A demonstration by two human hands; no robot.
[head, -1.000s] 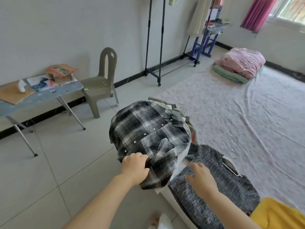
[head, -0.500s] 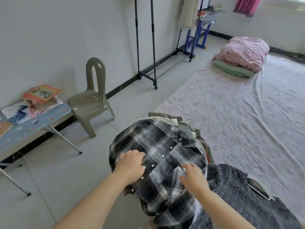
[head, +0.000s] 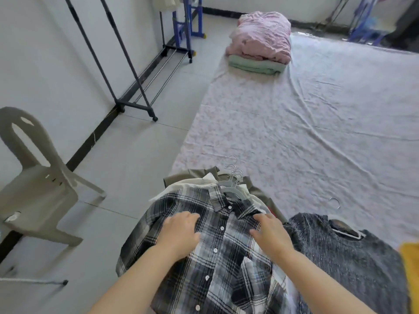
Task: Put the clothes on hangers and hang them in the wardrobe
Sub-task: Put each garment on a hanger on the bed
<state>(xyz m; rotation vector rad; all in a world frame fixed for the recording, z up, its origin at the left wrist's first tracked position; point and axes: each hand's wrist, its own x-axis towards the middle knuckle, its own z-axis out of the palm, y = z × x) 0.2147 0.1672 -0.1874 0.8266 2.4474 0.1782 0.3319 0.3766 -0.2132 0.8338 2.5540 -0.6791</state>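
On top of the pile of clothes, closest to the camera, lies the plaid shirt (head: 210, 252), buttoned and face up, and both hands rest on its chest. The left hand (head: 181, 232) is flat with the fingers loosely curled and presses the cloth just left of the button line; it does not seem to pinch anything. The right hand (head: 271, 234) is spread open, palm down, just right of the buttons and below the collar, and also holds nothing. One second ago the left hand gripped the lower edge of the shirt and the right hand was on the grey sweater (head: 353, 252); now both have come up to the shoulders, so I judge the shirt is already on its hanger and is being smoothed before it is lifted. Just beyond the shirt collar, the grey hangers (head: 231, 184) stick out with their hooks bunched together, over cream and olive garments under the shirt. To the right of the shirt, the grey sweater lies on the bed sheet (head: 294, 132) with a hanger in its neck. Far beyond the shirt and to the left stands the clothes rack (head: 127, 71), whose lower part is bare; its rail is out of view. No box or basket is visible.
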